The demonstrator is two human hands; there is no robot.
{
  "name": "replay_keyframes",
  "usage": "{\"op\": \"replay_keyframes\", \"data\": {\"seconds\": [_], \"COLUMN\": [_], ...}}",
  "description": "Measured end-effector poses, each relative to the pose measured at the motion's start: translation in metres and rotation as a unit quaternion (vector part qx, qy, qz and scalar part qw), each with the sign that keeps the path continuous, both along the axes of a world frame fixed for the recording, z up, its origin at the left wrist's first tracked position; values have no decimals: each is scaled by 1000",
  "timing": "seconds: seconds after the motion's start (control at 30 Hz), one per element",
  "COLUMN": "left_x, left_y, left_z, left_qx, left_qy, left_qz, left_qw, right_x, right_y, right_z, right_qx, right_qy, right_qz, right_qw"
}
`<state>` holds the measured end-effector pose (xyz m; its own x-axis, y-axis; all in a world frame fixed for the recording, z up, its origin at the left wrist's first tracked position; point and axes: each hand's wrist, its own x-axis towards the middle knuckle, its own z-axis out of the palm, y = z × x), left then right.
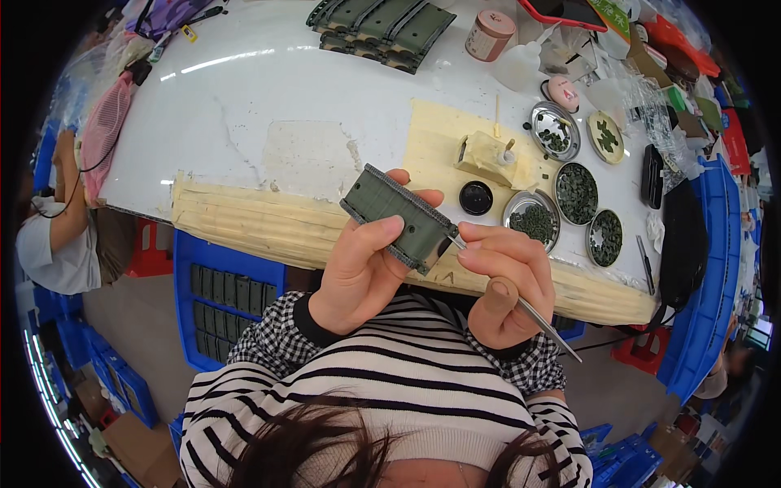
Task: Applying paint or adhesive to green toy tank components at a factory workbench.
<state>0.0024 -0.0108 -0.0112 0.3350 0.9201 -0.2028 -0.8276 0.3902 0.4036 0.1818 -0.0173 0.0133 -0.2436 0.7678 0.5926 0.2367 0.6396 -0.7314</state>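
Note:
My left hand (358, 264) grips a green toy tank hull (396, 218) with grey tracks along both long sides, thumb on top and fingers beneath. The hull is held tilted above the table's near edge. Slim metal tweezers (543, 323) sit in my right hand (508, 281), whose thumb wears a tan finger cover. Their tip meets the hull's right end; whether a small part is pinched there is too small to tell. Beyond the hands stand a small open black pot (476, 198) and a round metal dish (533, 221) of tiny green parts.
More dishes of green parts (576, 193) stand at the right, near a taped block (498, 159). Green hulls (382, 28) lie stacked at the back beside a pink jar (490, 36). A blue crate (230, 301) of green pieces is below left. Another person (61, 244) sits at far left.

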Motion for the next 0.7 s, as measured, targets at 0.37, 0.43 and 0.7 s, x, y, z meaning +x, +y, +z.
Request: {"op": "replay_keyframes", "data": {"seconds": [0.37,0.43,0.7], "left_x": [3,3,-10], "left_y": [4,4,12], "left_z": [6,7,7], "left_qx": [-2,-3,-101], "left_qy": [20,26,-191], "left_qz": [-2,-1,-10], "left_qw": [1000,1000,976], "right_x": [2,3,9], "right_y": [1,0,-3], "right_z": [-2,-4,-15], "right_qx": [19,2,-14], "right_qy": [18,54,194], "right_qz": [2,-7,-133], "right_qw": [1000,999,972]}}
